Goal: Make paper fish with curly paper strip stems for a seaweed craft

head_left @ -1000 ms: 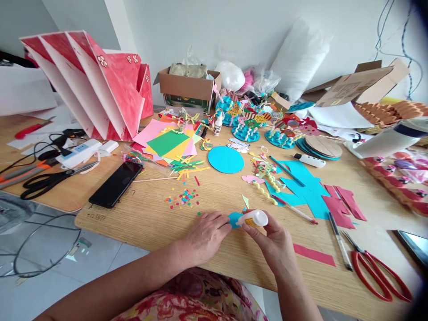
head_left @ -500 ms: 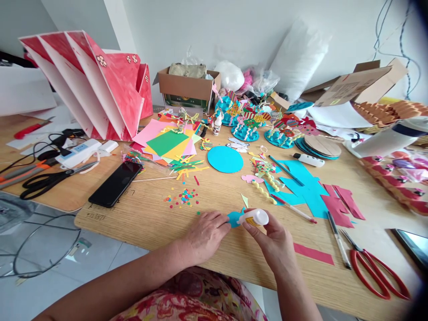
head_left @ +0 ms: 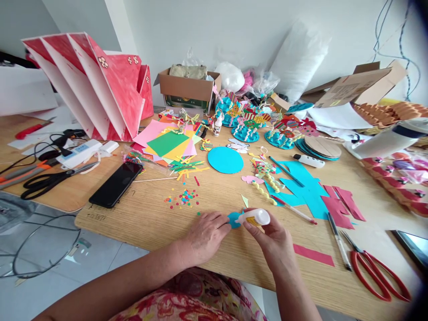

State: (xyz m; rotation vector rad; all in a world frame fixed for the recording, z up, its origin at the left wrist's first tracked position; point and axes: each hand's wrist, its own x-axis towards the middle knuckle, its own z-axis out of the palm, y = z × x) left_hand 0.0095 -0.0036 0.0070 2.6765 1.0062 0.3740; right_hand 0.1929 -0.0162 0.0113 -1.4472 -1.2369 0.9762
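My right hand (head_left: pixel 276 238) grips a small white glue bottle (head_left: pixel 256 217), tipped so its nozzle points left at a small blue paper cutout (head_left: pixel 234 219). The fingertips of my left hand (head_left: pixel 209 234) are closed on the cutout's left edge, holding it by the table's near side. Part of the cutout is hidden behind the bottle and fingers. Just beyond lies a pale green paper scrap (head_left: pixel 245 200). Colourful paper dots (head_left: pixel 185 197) are scattered beyond my left hand, and a larger blue disc (head_left: pixel 225 159) lies farther back.
Red-handled scissors (head_left: pixel 376 276), a pen (head_left: pixel 339 240) and a red paper strip (head_left: pixel 314 255) lie to the right. Blue paper offcuts (head_left: pixel 307 189) spread behind them. A black phone (head_left: pixel 116 184) rests on the left. Fish-decorated blue stands (head_left: pixel 245 133) occupy the back.
The glue bottle's nozzle has shifted slightly left over the blue cutout. My left hand stays where it was.
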